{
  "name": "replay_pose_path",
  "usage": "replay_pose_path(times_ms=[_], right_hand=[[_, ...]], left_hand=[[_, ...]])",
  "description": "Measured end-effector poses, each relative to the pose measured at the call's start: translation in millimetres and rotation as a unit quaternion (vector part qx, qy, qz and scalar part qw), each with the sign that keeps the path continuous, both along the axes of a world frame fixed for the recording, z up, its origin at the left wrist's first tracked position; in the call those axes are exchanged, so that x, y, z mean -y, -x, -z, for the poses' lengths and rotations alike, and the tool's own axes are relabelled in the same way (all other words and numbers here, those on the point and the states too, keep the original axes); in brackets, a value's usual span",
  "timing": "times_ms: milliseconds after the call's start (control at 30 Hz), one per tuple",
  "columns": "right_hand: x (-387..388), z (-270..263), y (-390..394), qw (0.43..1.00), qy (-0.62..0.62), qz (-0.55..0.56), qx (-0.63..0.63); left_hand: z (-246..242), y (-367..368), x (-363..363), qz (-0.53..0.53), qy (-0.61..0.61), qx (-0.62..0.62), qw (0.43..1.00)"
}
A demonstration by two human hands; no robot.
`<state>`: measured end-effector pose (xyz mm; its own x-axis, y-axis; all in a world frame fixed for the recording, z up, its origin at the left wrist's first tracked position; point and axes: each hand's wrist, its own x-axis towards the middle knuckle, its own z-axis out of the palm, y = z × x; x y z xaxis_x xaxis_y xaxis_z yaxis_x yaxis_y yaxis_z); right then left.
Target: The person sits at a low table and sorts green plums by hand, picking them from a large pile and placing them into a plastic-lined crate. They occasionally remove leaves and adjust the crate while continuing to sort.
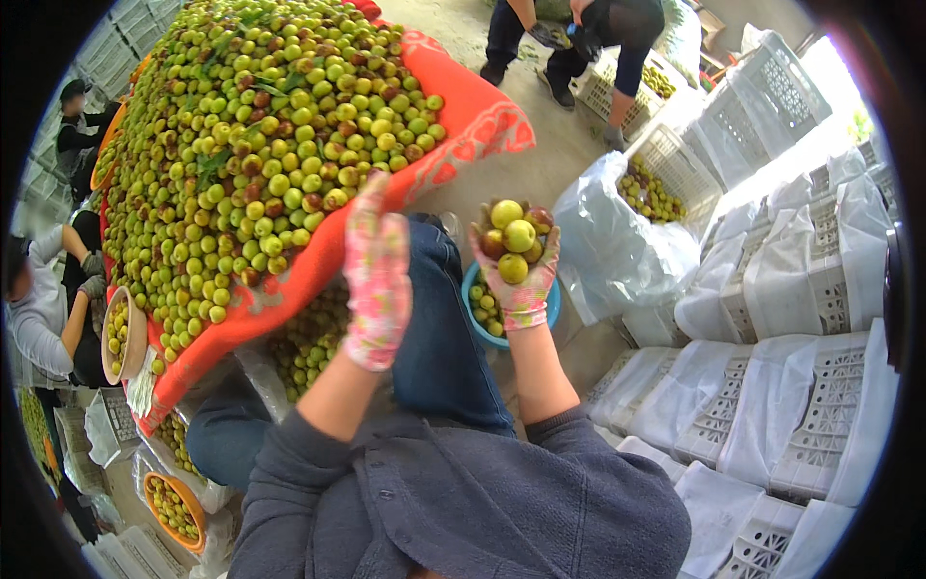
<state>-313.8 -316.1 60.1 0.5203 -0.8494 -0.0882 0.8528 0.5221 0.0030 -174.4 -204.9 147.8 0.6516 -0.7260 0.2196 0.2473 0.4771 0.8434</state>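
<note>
My right hand (522, 293), in a pink floral glove, is palm up and cups several green and reddish jujubes (519, 236). Below it stands a blue basin (556, 307) holding more jujubes (485, 307), partly hidden by the hand. My left hand (377, 282), gloved alike and blurred, is raised with its fingers stretched out beside the red cloth (304, 300); no fruit shows in it. On that cloth rises a large heap of jujubes (289, 145) with some green leaves. More jujubes (311, 354) lie under the cloth's overhang, beside my knee.
White plastic crates (817, 412) with plastic liners are stacked on the right. An open crate (687, 170) with jujubes stands ahead. Co-workers are at the left (43, 304) and at the top (579, 43). An orange basin (173, 510) sits lower left, a beige bowl (134, 340) at the heap's edge.
</note>
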Motion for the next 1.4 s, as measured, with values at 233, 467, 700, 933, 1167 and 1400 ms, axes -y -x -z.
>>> replay_pose_path(times_ms=[233, 467, 700, 933, 1167, 1400], right_hand=[[-5, 166, 93, 0.977, -0.159, 0.005, -0.140], [0, 265, 113, 0.935, -0.229, 0.056, -0.264], [41, 240, 150, 0.872, -0.205, 0.166, -0.413], [47, 7, 53, 0.909, 0.269, 0.077, -0.308], [-61, -12, -125, 0.471, 0.593, -0.387, -0.525], [-157, 156, -167, 0.205, 0.644, -0.504, -0.537]], left_hand=[[17, -74, -60, -0.150, -0.107, 0.143, 0.972], [45, -103, -107, -0.177, -0.156, 0.053, 0.970], [66, -122, -137, -0.184, -0.176, 0.017, 0.967], [108, -163, -196, -0.165, -0.259, -0.007, 0.952], [194, -145, -250, 0.101, -0.633, 0.408, 0.650], [263, -106, -252, 0.159, -0.719, 0.292, 0.610]])
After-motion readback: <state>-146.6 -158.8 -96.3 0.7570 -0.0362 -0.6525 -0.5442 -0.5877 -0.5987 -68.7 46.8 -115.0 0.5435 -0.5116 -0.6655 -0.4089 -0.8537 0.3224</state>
